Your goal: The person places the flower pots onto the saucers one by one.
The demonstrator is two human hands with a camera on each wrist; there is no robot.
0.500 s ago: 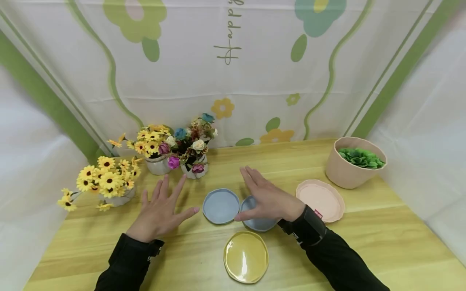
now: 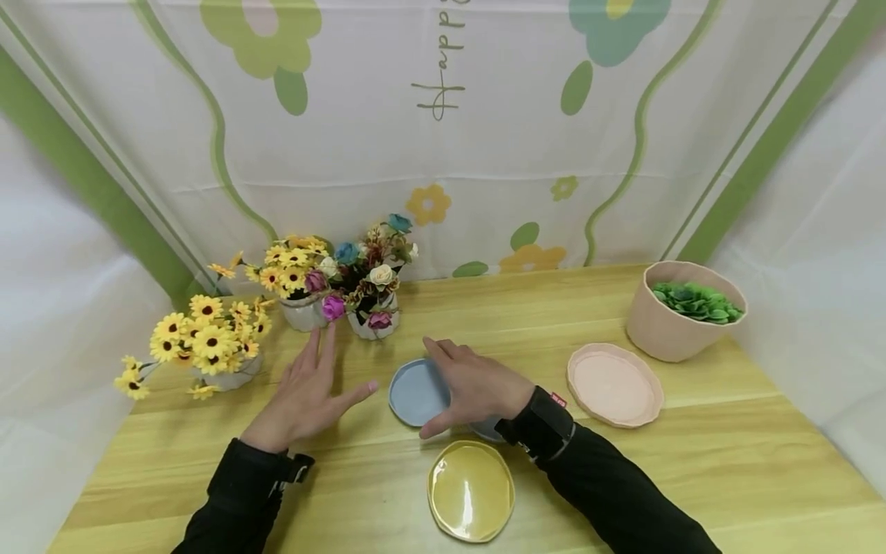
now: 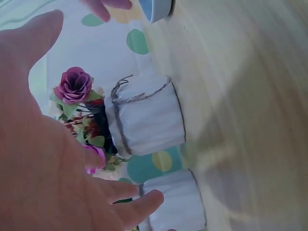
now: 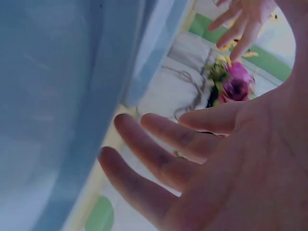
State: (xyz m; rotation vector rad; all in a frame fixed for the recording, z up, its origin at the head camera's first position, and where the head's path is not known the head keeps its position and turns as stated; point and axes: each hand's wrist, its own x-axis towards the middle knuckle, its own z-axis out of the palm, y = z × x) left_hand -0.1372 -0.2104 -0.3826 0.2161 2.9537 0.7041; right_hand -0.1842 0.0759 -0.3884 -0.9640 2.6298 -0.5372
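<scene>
My right hand (image 2: pixel 481 388) hovers over two blue plates with fingers spread and nothing gripped. It covers part of the left, lighter blue plate (image 2: pixel 411 394) and most of the darker blue plate (image 2: pixel 487 432). In the right wrist view, a large blue plate (image 4: pixel 43 115) lies close under the fingertips (image 4: pixel 126 124). To the left of the plates, my left hand (image 2: pixel 301 404) is held with thumb out and nothing in it. Its fingers point at the pots with flowers; one white pot (image 3: pixel 149 115) with twine shows in the left wrist view.
Nearest me lies a yellow plate (image 2: pixel 471 492). A pink plate (image 2: pixel 616 385) and a pink pot (image 2: pixel 667 331) with green leaves stand at the right. Yellow daisies (image 2: pixel 208 338) and mixed roses (image 2: pixel 377 277) in white pots line the left and back of the wooden table (image 2: pixel 540 308).
My right hand has moved left and lower, from over the darker blue plate to partly over the lighter one. The left hand's fingers have drawn closer together.
</scene>
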